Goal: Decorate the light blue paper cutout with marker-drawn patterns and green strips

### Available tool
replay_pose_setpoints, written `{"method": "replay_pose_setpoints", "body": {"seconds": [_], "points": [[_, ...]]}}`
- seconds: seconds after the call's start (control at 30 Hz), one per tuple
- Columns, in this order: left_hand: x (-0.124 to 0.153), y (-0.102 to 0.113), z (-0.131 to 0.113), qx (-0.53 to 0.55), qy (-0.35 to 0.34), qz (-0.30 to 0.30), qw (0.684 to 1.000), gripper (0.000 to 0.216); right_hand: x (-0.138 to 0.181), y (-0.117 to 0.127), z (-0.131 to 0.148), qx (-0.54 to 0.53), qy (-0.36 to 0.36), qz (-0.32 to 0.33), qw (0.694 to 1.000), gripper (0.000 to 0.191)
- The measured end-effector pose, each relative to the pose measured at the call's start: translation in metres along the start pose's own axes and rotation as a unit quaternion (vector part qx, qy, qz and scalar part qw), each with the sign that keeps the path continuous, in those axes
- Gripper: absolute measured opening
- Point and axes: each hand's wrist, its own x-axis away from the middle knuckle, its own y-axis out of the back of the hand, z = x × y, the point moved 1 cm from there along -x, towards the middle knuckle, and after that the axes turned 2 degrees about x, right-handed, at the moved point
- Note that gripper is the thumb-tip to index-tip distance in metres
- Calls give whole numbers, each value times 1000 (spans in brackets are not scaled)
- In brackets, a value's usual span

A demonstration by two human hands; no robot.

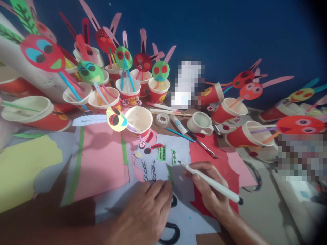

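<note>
My right hand (211, 185) grips a white marker pen (221, 188), its dark tip beside a small green paper piece (174, 158) with black marks. My left hand (150, 207) rests on the grey-blue paper with fingers curled under; its fingertips are hidden. Just beyond those fingers lie pale strips (153, 168) with black leaf-like strokes. A green rectangle (161, 153) with black dots sits near a grey paper face (138, 152) with red ears. Black scissor handles (176, 234) show partly beneath and beside my left hand.
Red-and-white paper cups (127, 89) with paper animal faces on straws line the back and right. Pink sheets (102, 156), yellow paper (30, 166) and red paper (212, 154) surround the hands. A tape roll (162, 119), glue tube (178, 125) and white cup (200, 122) stand behind.
</note>
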Motion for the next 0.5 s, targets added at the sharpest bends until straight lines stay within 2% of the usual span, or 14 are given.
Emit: {"method": "replay_pose_setpoints", "body": {"seconds": [0.27, 0.33, 0.5], "points": [[-1, -3, 0, 6, 17, -22, 1000, 29, 6, 1, 0, 63, -4, -2, 998, 6], [-2, -3, 0, 0, 23, -26, 999, 30, 6, 0, -1, 91, 32, -18, 995, 9], [-4, -7, 1, -17, 13, -38, 999, 32, 10, -2, -9, 148, 180, -40, 972, 33]]}}
